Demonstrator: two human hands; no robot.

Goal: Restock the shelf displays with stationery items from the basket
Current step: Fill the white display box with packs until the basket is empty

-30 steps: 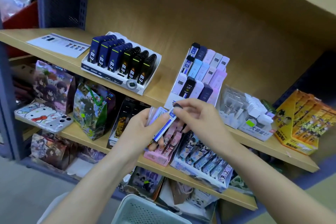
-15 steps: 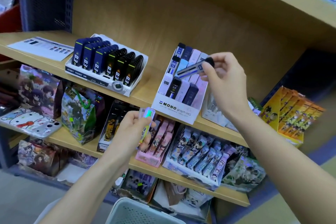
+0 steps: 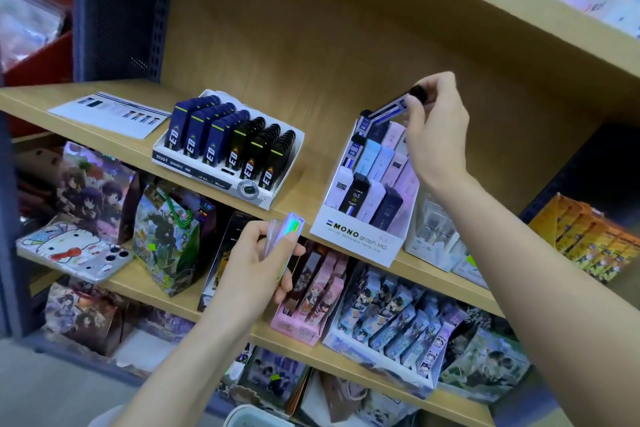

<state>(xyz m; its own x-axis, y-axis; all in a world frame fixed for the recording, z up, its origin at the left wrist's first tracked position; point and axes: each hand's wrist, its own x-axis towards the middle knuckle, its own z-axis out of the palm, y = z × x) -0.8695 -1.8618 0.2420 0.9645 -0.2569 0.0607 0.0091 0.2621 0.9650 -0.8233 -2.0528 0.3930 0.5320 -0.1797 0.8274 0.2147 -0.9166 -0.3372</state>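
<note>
My right hand [image 3: 434,133] pinches the black cap end of a blue-and-white lead case [image 3: 389,111], held slanted over the back row of the white MONO graph display box [image 3: 353,236] on the upper shelf. The box holds several pastel and dark lead cases in tiers. My left hand [image 3: 258,263] is lower, in front of the shelf edge, gripping a small bunch of shiny holographic lead cases [image 3: 285,239]. The pale basket [image 3: 249,418] shows only its rim at the bottom edge.
A white tray of dark blue and black cases [image 3: 230,146] sits left of the MONO box, with a printed card [image 3: 110,113] further left. Clear packs [image 3: 433,236] and orange boxes [image 3: 588,239] stand to the right. Lower shelves hold anime-print packs and bags.
My right hand has carried the blue-and-white case up from my left hand to the back row of the MONO box. My left hand stays low with the remaining cases.
</note>
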